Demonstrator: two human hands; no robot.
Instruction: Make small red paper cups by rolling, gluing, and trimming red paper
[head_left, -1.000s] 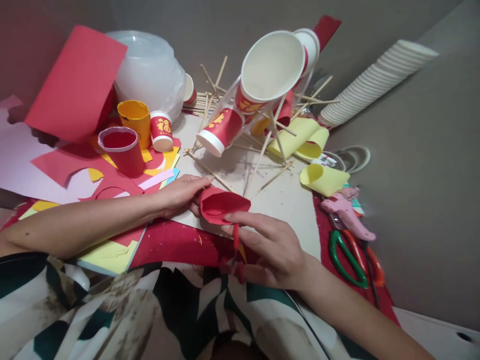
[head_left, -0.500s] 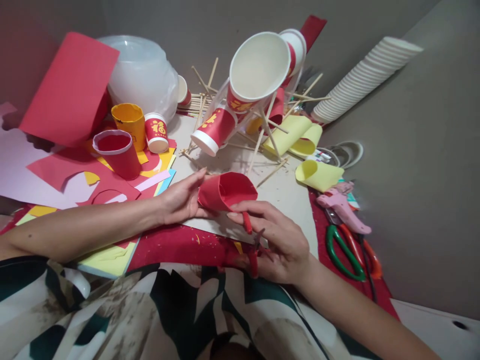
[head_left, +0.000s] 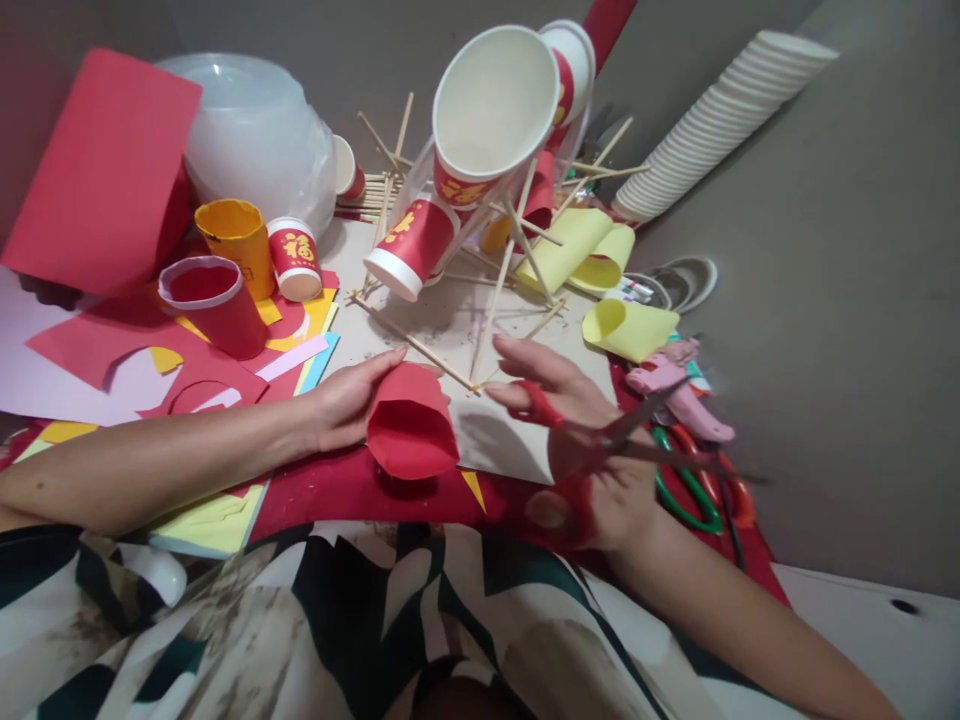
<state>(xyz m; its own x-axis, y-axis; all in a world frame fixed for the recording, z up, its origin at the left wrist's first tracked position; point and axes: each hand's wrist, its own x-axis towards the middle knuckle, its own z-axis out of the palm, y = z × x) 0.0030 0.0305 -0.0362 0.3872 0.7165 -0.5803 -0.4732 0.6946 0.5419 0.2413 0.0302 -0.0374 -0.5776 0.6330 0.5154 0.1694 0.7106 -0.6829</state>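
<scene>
My left hand grips a red paper tube from its left side, with the tube's open end facing me. To the right, my right hand holds red-handled scissors by the finger loops. The scissor blades are parted and point right, away from the tube, slightly blurred. Behind both hands stands a frame of thin wooden sticks with printed paper cups on it. One stick corner lies between my two hands.
At left are a red cup with a pale rim, an orange cup and cut coloured paper. At right lie yellow paper rolls, a pink glue gun, green-handled scissors and a leaning stack of paper cups.
The red tube has turned so its opening faces me and has moved slightly left and down. My right hand has moved right from it, swinging the scissors round to point right.
</scene>
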